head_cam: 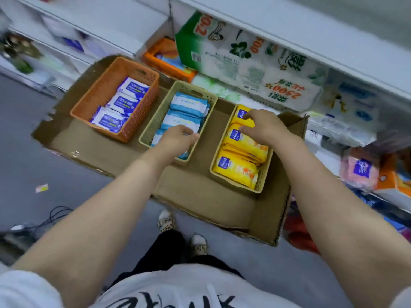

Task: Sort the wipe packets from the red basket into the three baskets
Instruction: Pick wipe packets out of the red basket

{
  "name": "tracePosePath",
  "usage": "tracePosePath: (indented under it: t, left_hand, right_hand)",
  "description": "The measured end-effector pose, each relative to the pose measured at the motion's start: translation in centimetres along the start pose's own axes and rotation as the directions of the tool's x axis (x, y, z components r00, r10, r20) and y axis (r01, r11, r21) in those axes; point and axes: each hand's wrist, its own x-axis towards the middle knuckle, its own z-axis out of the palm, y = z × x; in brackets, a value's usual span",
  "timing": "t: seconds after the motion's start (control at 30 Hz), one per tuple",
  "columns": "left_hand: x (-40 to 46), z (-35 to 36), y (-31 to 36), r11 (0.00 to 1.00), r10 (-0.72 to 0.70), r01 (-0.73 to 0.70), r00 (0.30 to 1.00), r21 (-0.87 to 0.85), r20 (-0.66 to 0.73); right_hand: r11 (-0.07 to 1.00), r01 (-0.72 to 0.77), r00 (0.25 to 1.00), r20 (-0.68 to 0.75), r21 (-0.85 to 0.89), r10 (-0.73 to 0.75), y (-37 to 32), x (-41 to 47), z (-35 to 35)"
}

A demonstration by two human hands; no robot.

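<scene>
My left hand rests fingers-down on the pale-blue wipe packets in the middle beige basket; my right hand, fingers curled, touches yellow wipe packets lying lengthwise away from me.

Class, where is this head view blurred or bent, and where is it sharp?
Head view: sharp on the yellow packets and both hands, left hand, right hand; top-left shelves smeared by blur; wide-angle lens bows the shelf edges; light is even, without hard shadows.
</scene>
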Motion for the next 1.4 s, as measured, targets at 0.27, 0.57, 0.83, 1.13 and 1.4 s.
tracePosePath:
  t: [0.27,0.57,0.83,1.13,1.4]
  left_hand:
    - [-8.8,-15.6,-2.5,0.887,0.320,-0.147,0.879,0.439,-0.352]
    - [-8.7,-34.8,-13.1,0.809,0.493,-0.176,0.721,0.561,-0.486]
    - [-6.0,-54.0,-20.0,0.809,0.438,-0.078,0.741,0.583,-0.509]
    - [8.4,-68.3,-19.9,0.786,0.484,-0.158,0.760,0.598,-0.434]
    - [24.4,-82.9,-12.3,0.669,0.548,-0.222,0.792,0.710,-0.269]
  right_hand:
    - [0.923,0.375,0.866,-0.323,-0.088,-0.382,-12.2,-4.6,-3.2]
    - [0.837,0.548,0.755,-0.428,-0.007,-0.498,-33.4,0.6,1.8]
    - [0.813,0.571,0.770,-0.415,0.110,-0.484,-54.3,7.6,4.7]
    - [0.842,0.517,0.801,-0.434,0.155,-0.412,-67.4,21.4,4.4]
    - [0.874,0.431,0.820,-0.500,0.222,-0.278,-77.2,37.2,-1.2]
